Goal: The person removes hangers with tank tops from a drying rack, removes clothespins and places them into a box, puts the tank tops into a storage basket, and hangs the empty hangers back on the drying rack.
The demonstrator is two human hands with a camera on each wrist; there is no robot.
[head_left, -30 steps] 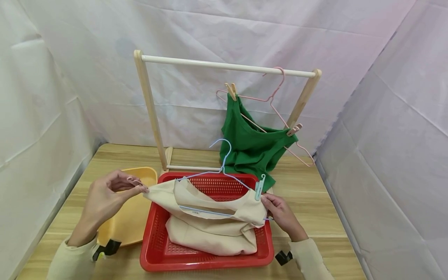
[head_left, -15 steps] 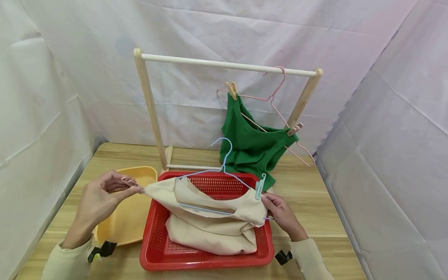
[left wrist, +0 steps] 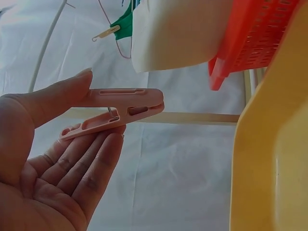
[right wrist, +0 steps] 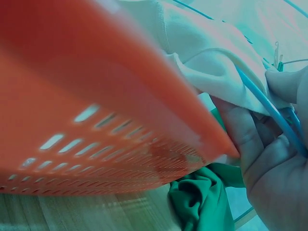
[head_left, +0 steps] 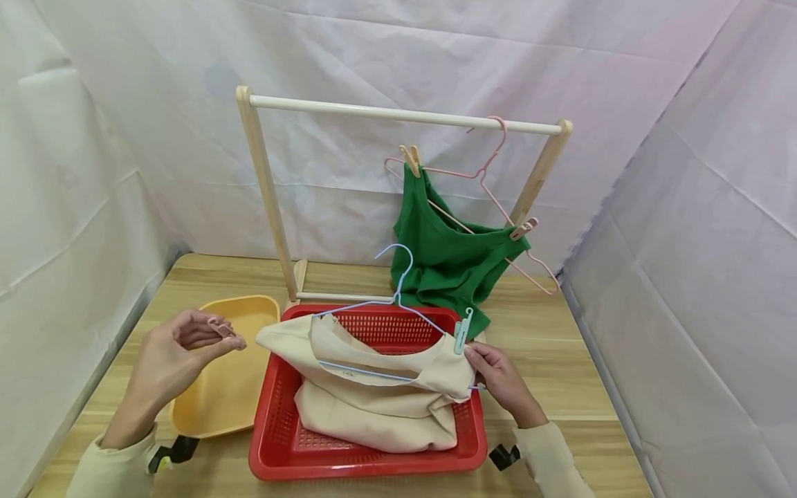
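Head view: creased whitish sheets point(head_left: 311, 48) wall in a wood-grain tabletop point(head_left: 554, 346), where a smooth, round-cornered yellow tray point(head_left: 227, 394) sits just beside a perforated red plastic basket point(head_left: 367, 472). Soft folds of a cream top point(head_left: 380, 422) bunch inside the basket, its shoulders spread over a thin blue hanger point(head_left: 399, 283). Behind, a rumpled green top point(head_left: 436, 238) hangs from a wooden rack point(head_left: 373, 112). Thumb and fingers of the left hand point(head_left: 163, 363) pinch a glossy pink clothespin point(head_left: 222, 328), apart from the cream fabric; the right hand point(head_left: 503, 387) grips the right shoulder below a mint clothespin point(head_left: 461, 335).
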